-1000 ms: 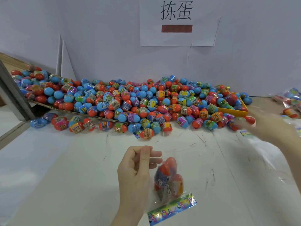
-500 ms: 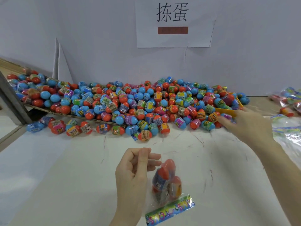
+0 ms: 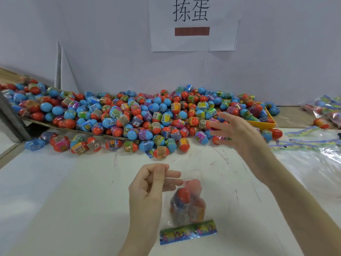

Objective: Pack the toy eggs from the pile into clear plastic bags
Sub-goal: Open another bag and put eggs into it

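Observation:
A big pile of blue and orange toy eggs (image 3: 140, 117) stretches along the back of the white table (image 3: 64, 191). My left hand (image 3: 147, 187) pinches the top of a clear plastic bag (image 3: 186, 206) that hangs over the table. The bag holds a few orange-topped eggs, and a colourful printed strip (image 3: 188, 231) runs along its bottom. My right hand (image 3: 238, 133) hovers over the right part of the pile with fingers spread and blurred. No egg shows in it.
A yellow tray (image 3: 265, 124) sits under the pile's right end. Clear bags with printed strips (image 3: 306, 143) lie at the right. Packed bags (image 3: 326, 109) rest at the far right. A cardboard sheet (image 3: 55, 127) slopes under the left eggs. A paper sign (image 3: 191, 24) hangs on the wall.
My right hand has swept left from the table's right side over the pile. My left hand and the bag have stayed about where they were.

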